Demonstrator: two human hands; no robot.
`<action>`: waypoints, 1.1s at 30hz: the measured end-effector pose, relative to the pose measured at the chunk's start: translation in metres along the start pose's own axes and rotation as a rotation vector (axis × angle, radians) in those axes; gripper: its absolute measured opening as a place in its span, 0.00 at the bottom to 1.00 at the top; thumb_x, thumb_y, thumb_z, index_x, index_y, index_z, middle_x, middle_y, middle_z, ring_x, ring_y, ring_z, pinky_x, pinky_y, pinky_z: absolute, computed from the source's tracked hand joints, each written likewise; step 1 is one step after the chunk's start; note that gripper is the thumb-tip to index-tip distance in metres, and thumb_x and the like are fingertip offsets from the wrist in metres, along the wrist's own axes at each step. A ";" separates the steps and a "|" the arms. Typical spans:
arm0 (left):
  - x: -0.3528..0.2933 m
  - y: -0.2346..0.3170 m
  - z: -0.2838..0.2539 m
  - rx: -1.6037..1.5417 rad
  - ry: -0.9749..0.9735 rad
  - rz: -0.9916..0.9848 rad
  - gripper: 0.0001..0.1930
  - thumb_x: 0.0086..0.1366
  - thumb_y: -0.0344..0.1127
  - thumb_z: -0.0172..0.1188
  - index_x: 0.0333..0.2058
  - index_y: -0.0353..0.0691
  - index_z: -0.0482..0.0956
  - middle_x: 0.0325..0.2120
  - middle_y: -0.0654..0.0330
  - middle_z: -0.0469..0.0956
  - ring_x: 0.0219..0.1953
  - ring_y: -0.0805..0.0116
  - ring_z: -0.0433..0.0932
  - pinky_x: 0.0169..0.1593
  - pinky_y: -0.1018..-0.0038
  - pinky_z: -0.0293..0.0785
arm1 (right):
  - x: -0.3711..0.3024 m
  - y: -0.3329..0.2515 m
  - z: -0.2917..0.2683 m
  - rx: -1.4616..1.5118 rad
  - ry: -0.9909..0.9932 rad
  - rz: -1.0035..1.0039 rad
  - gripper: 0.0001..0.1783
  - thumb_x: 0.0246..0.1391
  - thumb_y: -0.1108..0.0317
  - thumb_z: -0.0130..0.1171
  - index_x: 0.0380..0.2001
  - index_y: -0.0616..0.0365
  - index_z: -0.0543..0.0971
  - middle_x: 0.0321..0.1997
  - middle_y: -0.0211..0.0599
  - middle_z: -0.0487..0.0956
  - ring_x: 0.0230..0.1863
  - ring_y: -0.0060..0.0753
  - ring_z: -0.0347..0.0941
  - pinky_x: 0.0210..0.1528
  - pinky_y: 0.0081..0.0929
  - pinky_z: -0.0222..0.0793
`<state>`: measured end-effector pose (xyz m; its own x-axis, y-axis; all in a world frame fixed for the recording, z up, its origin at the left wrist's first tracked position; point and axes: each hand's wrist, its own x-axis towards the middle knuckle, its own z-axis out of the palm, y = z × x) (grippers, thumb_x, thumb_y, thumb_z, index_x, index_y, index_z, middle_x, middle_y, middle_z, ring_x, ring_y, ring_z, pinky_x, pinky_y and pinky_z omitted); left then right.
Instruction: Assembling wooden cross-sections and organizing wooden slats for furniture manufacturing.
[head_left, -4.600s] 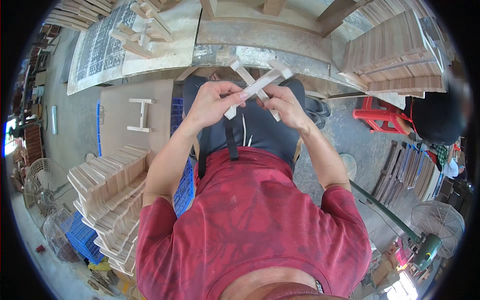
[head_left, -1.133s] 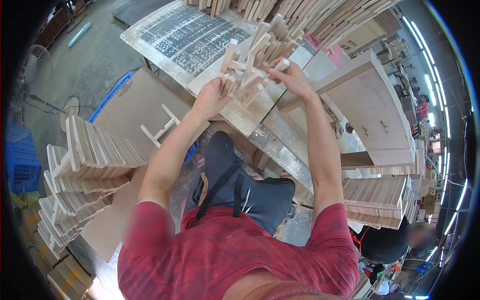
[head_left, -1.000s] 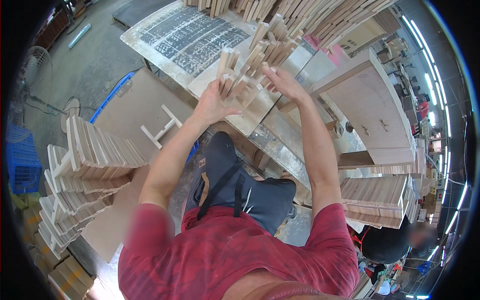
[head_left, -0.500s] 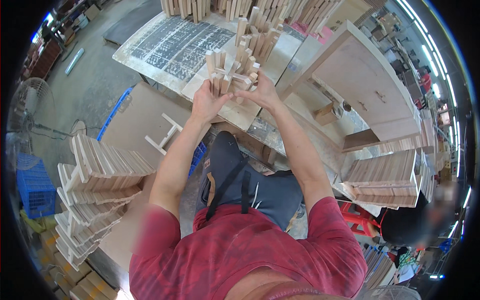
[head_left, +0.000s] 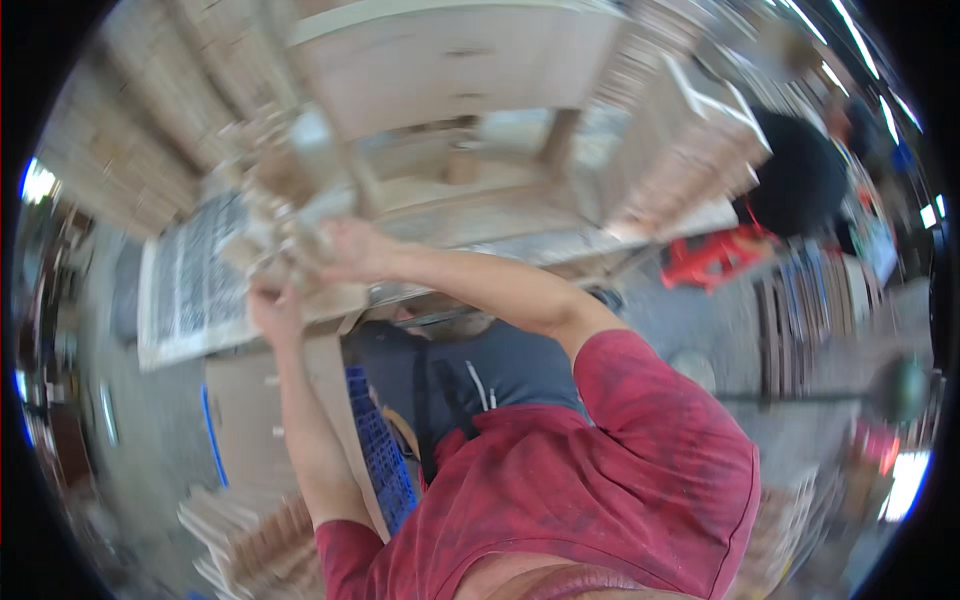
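Note:
My left hand (head_left: 277,306) is at the near edge of a cluster of short pale wooden sticks (head_left: 262,245), with its fingers curled against the closest pieces. From the right, my right hand (head_left: 352,250) reaches to the same cluster and is closed on its side. Blur smears both hands' fingertips and hides how many sticks they hold. The cluster stands over the worktable (head_left: 165,345), beside a dark patterned sheet (head_left: 190,260).
A pale wooden cabinet (head_left: 465,70) stands at the back. Stacked wooden frames (head_left: 680,150) are at right, near a red stool (head_left: 715,258). A blue plastic crate (head_left: 380,450) and cardboard (head_left: 245,420) lie by my left arm; more stacked wood (head_left: 265,545) sits below.
My view has swung right, so the table and hands now appear farther left and the cabinet is centred. Both hands stay at the stick cluster.

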<state>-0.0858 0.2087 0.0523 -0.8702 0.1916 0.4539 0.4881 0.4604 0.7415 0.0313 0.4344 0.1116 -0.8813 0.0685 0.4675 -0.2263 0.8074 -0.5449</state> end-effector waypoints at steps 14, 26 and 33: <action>-0.017 -0.002 -0.015 0.115 0.001 -0.026 0.37 0.55 0.47 0.79 0.55 0.28 0.75 0.50 0.45 0.80 0.55 0.52 0.79 0.59 0.61 0.73 | -0.202 -0.008 -0.538 -0.747 0.107 0.874 0.32 0.49 0.63 0.71 0.59 0.57 0.80 0.49 0.52 0.85 0.51 0.44 0.81 0.55 0.39 0.73; -0.139 -0.074 -0.145 0.980 -0.282 -0.487 0.21 0.55 0.48 0.71 0.40 0.36 0.86 0.42 0.45 0.85 0.50 0.48 0.82 0.58 0.58 0.74 | -0.229 -0.015 -0.584 -0.706 0.300 0.624 0.19 0.61 0.63 0.68 0.51 0.63 0.81 0.43 0.32 0.81 0.45 0.27 0.73 0.54 0.27 0.67; -0.173 -0.184 -0.117 1.040 -0.632 -0.476 0.11 0.57 0.39 0.67 0.39 0.47 0.89 0.42 0.50 0.86 0.52 0.55 0.83 0.59 0.60 0.73 | -0.231 -0.106 -0.335 -0.081 0.145 0.689 0.29 0.47 0.82 0.70 0.56 0.66 0.79 0.46 0.32 0.81 0.46 0.27 0.77 0.49 0.25 0.73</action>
<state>-0.0175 -0.0109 -0.1051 -0.9618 0.0658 -0.2656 0.0932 0.9914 -0.0917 0.3974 0.5289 0.2947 -0.7474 0.6523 0.1261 0.3993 0.5928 -0.6994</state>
